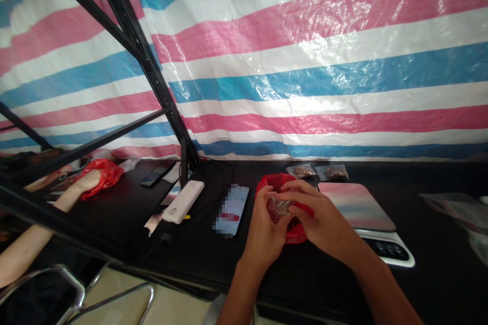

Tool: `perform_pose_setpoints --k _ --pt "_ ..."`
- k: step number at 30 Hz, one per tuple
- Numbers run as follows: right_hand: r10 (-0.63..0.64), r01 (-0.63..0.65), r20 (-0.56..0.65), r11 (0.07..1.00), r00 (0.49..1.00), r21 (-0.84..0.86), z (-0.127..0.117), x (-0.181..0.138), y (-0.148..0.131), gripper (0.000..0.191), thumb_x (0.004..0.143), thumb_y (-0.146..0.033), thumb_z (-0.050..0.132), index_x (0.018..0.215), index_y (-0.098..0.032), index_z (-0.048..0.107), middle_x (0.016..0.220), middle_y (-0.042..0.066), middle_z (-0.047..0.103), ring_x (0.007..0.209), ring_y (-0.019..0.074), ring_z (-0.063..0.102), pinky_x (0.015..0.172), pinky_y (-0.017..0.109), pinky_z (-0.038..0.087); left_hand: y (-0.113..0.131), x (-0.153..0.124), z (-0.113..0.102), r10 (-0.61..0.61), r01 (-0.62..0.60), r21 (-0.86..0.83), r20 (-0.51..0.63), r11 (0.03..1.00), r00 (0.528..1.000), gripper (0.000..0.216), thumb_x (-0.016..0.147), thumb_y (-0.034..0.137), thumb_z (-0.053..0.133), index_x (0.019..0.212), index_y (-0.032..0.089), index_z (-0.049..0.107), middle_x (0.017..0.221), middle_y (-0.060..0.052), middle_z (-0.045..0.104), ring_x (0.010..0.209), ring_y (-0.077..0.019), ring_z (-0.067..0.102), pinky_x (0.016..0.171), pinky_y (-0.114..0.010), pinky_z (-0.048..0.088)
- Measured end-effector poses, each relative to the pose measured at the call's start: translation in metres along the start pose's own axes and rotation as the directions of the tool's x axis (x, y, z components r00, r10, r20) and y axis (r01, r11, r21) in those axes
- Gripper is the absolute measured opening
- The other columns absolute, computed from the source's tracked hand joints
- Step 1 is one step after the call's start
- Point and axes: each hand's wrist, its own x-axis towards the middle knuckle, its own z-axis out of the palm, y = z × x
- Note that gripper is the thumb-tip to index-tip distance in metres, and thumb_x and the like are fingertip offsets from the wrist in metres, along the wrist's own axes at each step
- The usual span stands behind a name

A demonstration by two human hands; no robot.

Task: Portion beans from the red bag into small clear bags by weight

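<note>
Red plastic bag (267,185) is bunching beneath the left hand (263,228) and right hand (324,218), both curled nearly shut, gripping a small clear packet (280,208) at lower centre. A loose grip is risking a slip toward the phone (231,210).

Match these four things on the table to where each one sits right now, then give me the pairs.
Things:
1. White power bank
2. Lit phone
3. Red plastic bag
4. Small clear bags

Places:
A. Far edge of the black table
B. Between the power bank and the hands
C. Under the left hand and right hand
D. Beside the black metal post

Pairs: 1-D, 2-B, 3-C, 4-A
</note>
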Motion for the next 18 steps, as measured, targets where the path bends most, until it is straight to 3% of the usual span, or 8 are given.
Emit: perform_pose_setpoints --k 5,8,13,18 --pt "0.036 -0.036 0.014 0.999 0.999 -0.023 -0.007 -0.001 -0.005 0.030 0.093 -0.018 0.055 0.111 -0.028 0.077 0.119 0.007 0.071 0.112 0.0228 0.067 0.101 0.040 0.054 0.009 0.000 0.000 -0.040 0.038 0.097 0.016 0.995 0.999 0.033 0.085 0.021 0.071 0.117 0.022 0.061 0.116 -0.008 0.067 0.109 -0.0249 0.063 0.100 -0.041 0.049" --pt "0.009 -0.013 -0.059 0.998 0.998 -0.068 -0.009 -0.001 -0.008 0.031 0.095 -0.021 0.055 0.119 -0.027 0.074 0.120 0.009 0.073 0.115 0.0245 0.066 0.105 0.044 0.052 0.013 -0.001 0.000 0.027 -0.033 0.086 0.064 0.996 0.998 0.034 0.090 0.021 0.066 0.123 0.023 0.061 0.119 -0.008 0.067 0.113 -0.0255 0.062 0.102 -0.042 0.047" --pt "-0.114 0.112 -0.056 0.993 0.992 -0.045 -0.009 0.000 -0.011 0.038 0.093 -0.008 0.045 0.105 -0.028 0.075 0.121 0.006 0.072 0.115 0.0216 0.066 0.105 0.043 0.053 0.013 -0.002 -0.001 0.118 -0.129 0.103 0.101 0.986 0.988 0.039 0.095 0.024 0.060 0.134 0.023 0.057 0.127 -0.010 0.065 0.121 -0.0273 0.059 0.108 -0.045 0.044" --pt "-0.149 0.147 -0.053 0.988 0.987 -0.040 -0.011 -0.001 -0.013 0.038 0.090 -0.003 0.044 0.098 -0.027 0.072 0.123 0.004 0.071 0.118 0.0203 0.065 0.104 0.040 0.052 0.015 -0.001 0.001 0.116 -0.117 0.000 0.147 0.993 0.982 0.042 0.097 0.027 0.059 0.138 0.023 0.054 0.134 -0.011 0.062 0.128 -0.0275 0.056 0.112 -0.045 0.042"
